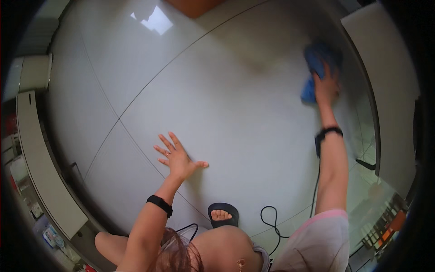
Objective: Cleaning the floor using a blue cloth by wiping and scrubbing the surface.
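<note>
My right hand [328, 86] presses on a crumpled blue cloth [319, 57] at the upper right of the view. The cloth lies on the glossy pale tile floor [231, 112], and its far end looks blurred. Part of the cloth is hidden under the fingers. Near the middle left, my left hand [178, 158] rests palm down on the tiles with its fingers spread. Nothing is held in it, and a ring shows on one finger. Each wrist wears a black strap [159, 205]; a black cable hangs from the right one.
A low cabinet drawer front [47, 163] borders the floor at left, beside shelves of small goods. Pale furniture [384, 68] stands close to the cloth at right. A black cable [277, 224] loops near my sandal [222, 222]. An orange-brown object [195, 6] sits at the top.
</note>
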`<state>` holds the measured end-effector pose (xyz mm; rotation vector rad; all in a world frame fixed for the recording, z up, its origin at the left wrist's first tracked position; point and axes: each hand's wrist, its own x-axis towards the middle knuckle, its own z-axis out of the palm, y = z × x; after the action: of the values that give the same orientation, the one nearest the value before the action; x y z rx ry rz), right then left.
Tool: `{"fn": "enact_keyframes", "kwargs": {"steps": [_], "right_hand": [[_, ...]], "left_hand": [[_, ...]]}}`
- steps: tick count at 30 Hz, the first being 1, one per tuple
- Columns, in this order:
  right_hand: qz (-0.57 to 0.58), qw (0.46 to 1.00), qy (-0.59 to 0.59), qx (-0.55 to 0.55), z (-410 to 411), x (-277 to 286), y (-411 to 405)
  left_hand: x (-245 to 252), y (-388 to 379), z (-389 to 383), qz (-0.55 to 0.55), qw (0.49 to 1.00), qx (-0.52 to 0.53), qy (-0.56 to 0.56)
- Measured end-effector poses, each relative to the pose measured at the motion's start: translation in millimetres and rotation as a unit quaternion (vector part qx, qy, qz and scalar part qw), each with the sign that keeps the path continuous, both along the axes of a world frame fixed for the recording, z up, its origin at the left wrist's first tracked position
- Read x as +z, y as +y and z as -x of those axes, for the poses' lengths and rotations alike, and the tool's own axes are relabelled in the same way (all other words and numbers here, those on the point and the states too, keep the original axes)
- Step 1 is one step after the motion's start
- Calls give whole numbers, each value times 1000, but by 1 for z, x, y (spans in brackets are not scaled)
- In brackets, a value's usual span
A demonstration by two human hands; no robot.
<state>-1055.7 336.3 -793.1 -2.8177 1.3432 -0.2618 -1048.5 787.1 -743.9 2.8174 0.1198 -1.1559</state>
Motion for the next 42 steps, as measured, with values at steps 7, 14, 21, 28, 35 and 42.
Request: {"fn": "enact_keyframes", "kwargs": {"steps": [7, 14, 21, 28, 35, 42], "right_hand": [[107, 983, -9, -146, 154, -17, 7], [16, 972, -139, 186, 38, -17, 132], [-112, 854, -77, 502, -43, 26, 358], [-260, 481, 36, 836, 114, 6, 520], [-275, 603, -140, 736, 90, 16, 405], [-35, 951, -128, 280, 91, -7, 123]], "left_hand": [[4, -11, -2, 25, 999, -4, 24], [3, -4, 0, 44, 999, -9, -1], [0, 92, -2, 192, 946, 104, -240], [62, 269, 50, 20, 931, 154, -331], [105, 304, 100, 4, 944, 245, -221], [92, 325, 149, 84, 954, 249, -143]]}}
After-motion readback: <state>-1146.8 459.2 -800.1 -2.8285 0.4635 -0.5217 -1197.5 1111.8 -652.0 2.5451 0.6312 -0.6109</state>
